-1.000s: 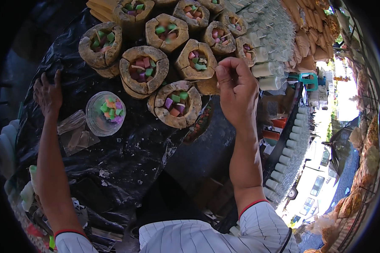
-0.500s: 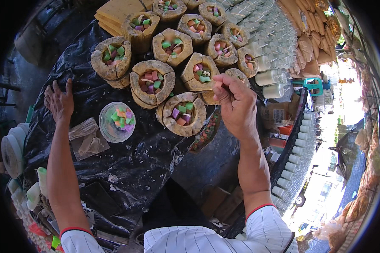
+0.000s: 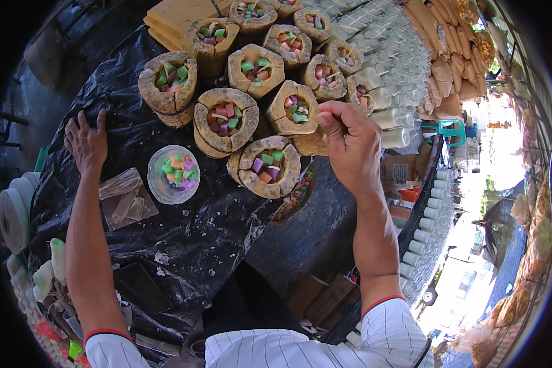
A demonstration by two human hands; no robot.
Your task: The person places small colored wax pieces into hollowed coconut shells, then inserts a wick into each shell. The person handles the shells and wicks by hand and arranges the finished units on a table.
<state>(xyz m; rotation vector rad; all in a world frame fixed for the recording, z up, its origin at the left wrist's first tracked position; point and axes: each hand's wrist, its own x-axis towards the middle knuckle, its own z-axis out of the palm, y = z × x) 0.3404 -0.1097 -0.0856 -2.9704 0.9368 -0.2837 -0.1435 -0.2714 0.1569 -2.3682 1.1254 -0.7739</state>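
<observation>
My left hand lies with fingers spread on the black plastic sheet at the left, holding nothing. At the right of a cluster of tan, rough-walled moulds, my right hand is closed in a pinch. Whatever its fingertips hold, if anything, is hidden. The nearest mould, a split one just left of those fingertips, contains green and pink chunks. Closer to me are two more moulds with coloured chunks inside. A clear round tub of orange, green and purple chunks stands between my forearms.
A folded clear plastic bag lies beside the tub. Rows of white candles with wicks spread out behind the moulds, and more line the right edge. White rolls stand at the far left. A green stool is at the far right.
My right hand has shifted slightly right, away from the moulds. The whole scene sits a little differently as the head view has turned slightly. My left hand stays on the sheet.
</observation>
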